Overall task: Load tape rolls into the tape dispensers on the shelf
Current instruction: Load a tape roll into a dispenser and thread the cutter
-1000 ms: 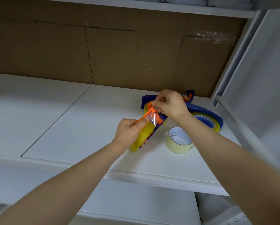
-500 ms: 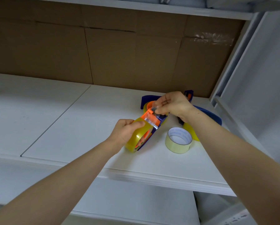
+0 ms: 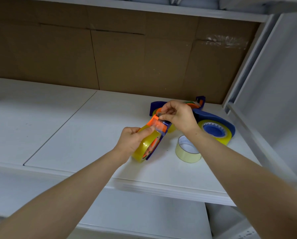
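Note:
My left hand (image 3: 133,140) grips a yellow tape roll (image 3: 143,149) mounted in an orange and blue dispenser (image 3: 159,125), held just above the white shelf (image 3: 75,135). My right hand (image 3: 178,116) pinches the clear tape end at the dispenser's orange head. A second blue dispenser (image 3: 215,128) with a yellowish roll lies on the shelf to the right. A loose pale roll (image 3: 187,150) lies flat in front of it. Part of a third blue dispenser (image 3: 155,105) shows behind my right hand.
A brown cardboard panel (image 3: 127,57) backs the shelf. A white upright frame (image 3: 244,71) bounds the right side, and another shelf board (image 3: 144,216) lies below. The shelf's front edge runs under my forearms.
My right hand has moved the tape end up to the orange head, and the stretched strip is shorter. The left hand has turned the roll and dispenser a little. The view shifted slightly.

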`<state>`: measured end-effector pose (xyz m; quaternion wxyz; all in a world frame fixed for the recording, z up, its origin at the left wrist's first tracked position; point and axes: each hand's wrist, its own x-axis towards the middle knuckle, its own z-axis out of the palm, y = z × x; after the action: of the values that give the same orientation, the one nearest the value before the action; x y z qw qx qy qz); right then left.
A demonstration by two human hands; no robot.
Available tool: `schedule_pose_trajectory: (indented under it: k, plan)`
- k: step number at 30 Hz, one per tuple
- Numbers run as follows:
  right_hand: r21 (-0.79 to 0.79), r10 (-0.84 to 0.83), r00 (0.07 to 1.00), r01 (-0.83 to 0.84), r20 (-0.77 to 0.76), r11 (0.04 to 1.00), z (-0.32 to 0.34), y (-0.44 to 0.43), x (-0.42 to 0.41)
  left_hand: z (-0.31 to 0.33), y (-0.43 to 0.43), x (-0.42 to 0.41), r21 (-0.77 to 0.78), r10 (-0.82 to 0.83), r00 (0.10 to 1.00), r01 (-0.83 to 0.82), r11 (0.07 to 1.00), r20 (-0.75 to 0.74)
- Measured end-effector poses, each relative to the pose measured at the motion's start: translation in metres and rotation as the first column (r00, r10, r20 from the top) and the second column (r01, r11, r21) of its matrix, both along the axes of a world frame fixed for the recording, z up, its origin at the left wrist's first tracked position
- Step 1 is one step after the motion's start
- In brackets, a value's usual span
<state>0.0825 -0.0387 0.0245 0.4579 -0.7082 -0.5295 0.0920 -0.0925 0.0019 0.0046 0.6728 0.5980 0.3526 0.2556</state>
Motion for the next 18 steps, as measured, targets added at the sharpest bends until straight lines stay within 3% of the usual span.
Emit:
schedule_pose_trajectory:
  k: [11, 18]
  plan:
    - [0.065, 0.023, 0.958, -0.044, 0.287, 0.997, -0.0082, 0.0049, -0.0052, 0.0026, 0.0047, -0.0007, -0.008, 0.002, 0.999, -0.002, 1.000, -0.050]
    - [0.015, 0.043, 0.985, -0.046, 0.166, 0.999, -0.0049, 0.0072, -0.0011, 0.0033, 0.0083, 0.0009, 0.011, 0.015, 0.994, -0.014, 1.000, -0.108]
